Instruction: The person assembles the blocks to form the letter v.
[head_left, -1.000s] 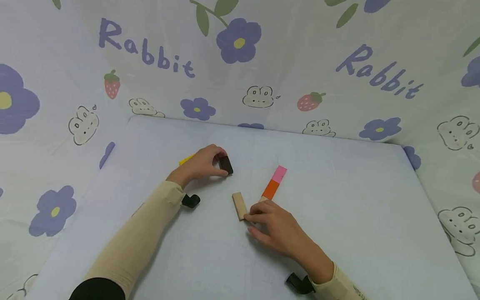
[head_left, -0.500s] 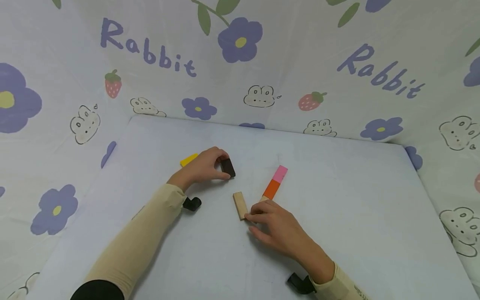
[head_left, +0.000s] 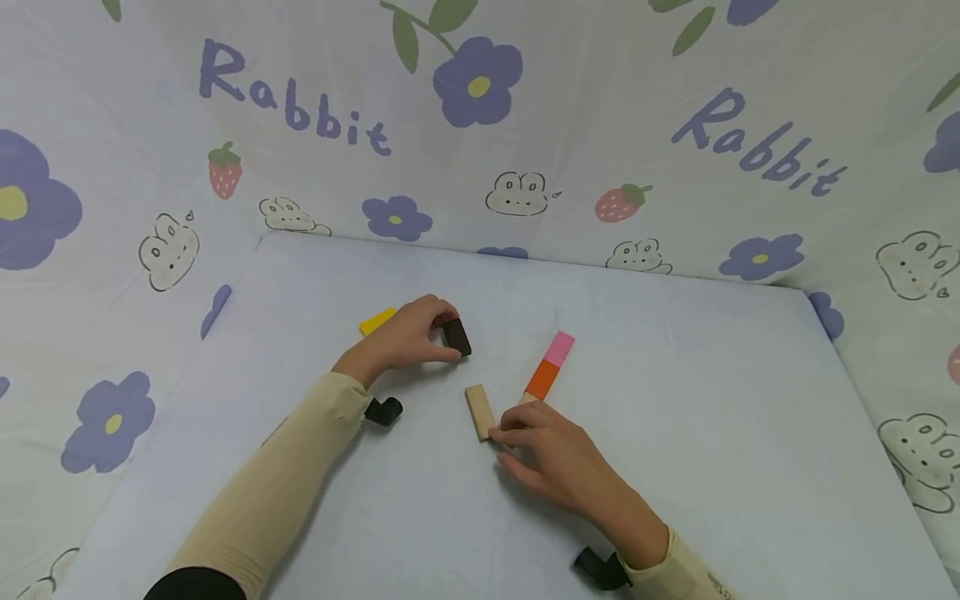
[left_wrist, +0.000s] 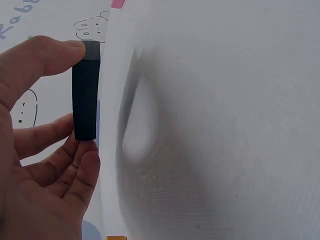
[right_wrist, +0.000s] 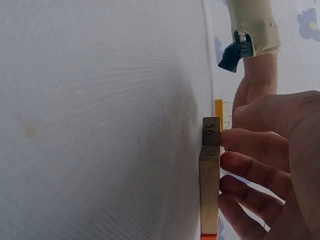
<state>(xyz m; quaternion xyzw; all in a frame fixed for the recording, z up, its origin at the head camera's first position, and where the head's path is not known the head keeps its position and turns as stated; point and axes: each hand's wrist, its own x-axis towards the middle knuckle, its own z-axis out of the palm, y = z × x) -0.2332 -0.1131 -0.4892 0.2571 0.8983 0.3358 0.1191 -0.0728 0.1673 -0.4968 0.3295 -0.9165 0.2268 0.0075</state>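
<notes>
In the head view my left hand (head_left: 408, 340) pinches a black rectangular block (head_left: 456, 337) by its two ends. The left wrist view has the thumb on one end of the black block (left_wrist: 86, 97) and fingertips at the other. My right hand (head_left: 551, 454) lies over the blocks near the table's middle, its fingertips touching them. By its index finger is a plain wooden block (head_left: 480, 412); a second wooden block (head_left: 528, 398) is partly hidden beneath the hand. The right wrist view has two wooden block ends (right_wrist: 211, 131) with printed marks, fingers loosely extended against them.
An orange block (head_left: 542, 380) and a pink block (head_left: 559, 348) continue in a line from the half-hidden wooden block. Behind the left wrist lies a yellow block (head_left: 377, 321). The white table (head_left: 712, 433) meets a patterned cloth (head_left: 570, 142) at its back edge.
My left hand has shifted slightly right and nearer with the black block, so more of the yellow block shows. The right hand stays in place.
</notes>
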